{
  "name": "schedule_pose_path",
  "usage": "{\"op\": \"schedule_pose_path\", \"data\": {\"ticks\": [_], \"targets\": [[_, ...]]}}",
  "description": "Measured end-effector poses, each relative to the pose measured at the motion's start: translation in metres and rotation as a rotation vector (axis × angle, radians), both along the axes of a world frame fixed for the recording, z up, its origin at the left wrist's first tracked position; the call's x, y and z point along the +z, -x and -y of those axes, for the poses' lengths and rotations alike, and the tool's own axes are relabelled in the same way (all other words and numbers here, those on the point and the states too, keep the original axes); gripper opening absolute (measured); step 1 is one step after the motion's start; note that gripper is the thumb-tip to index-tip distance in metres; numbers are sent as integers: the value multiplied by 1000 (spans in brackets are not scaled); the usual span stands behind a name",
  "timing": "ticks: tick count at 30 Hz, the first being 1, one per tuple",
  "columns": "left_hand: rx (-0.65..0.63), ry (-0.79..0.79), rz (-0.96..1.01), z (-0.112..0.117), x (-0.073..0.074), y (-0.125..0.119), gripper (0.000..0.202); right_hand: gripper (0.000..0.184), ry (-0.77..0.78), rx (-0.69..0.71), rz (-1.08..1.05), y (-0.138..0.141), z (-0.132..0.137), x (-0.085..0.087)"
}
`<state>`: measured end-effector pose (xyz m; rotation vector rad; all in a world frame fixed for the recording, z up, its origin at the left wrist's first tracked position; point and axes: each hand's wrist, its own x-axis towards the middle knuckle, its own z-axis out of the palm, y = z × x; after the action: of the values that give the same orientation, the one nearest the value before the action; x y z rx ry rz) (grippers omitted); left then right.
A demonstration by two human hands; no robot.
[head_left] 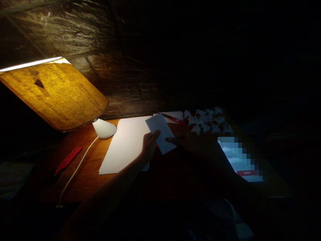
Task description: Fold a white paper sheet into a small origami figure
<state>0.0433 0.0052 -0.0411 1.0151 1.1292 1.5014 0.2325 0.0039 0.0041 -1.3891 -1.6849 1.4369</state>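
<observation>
Between both hands, a small white rectangle of paper (162, 129) is held tilted above the table. My left hand (149, 143) grips its left edge, thumb on top and fingers hidden underneath. On the opposite side, my right hand (182, 142) pinches the lower right edge; most of that hand is lost in shadow. Beneath and to the left lie large white sheets (125, 144), partly covered by my left forearm. Several small folded paper pieces (200, 120) stand grouped at the back right, beyond my right hand.
A lit lamp with a printed shade (60, 97) leans in from the left on a white base (104, 129). A red-handled tool (68, 160) and a white cord lie on the wooden table (90, 160). A glowing screen (238, 160) is at right. Behind is a stone-tiled wall (75, 30).
</observation>
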Motion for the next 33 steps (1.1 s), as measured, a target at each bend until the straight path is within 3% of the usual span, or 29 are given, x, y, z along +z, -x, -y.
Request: {"op": "schedule_pose_path", "data": {"ticks": [8, 17, 33], "targets": [[-17, -12, 0, 1, -2, 2, 47, 54, -3, -12, 33, 0, 0, 1], [47, -65, -45, 2, 5, 2, 48, 61, 7, -21, 7, 0, 1, 4], [92, -99, 0, 3, 9, 3, 46, 60, 9, -17, 19, 0, 3, 7]]}}
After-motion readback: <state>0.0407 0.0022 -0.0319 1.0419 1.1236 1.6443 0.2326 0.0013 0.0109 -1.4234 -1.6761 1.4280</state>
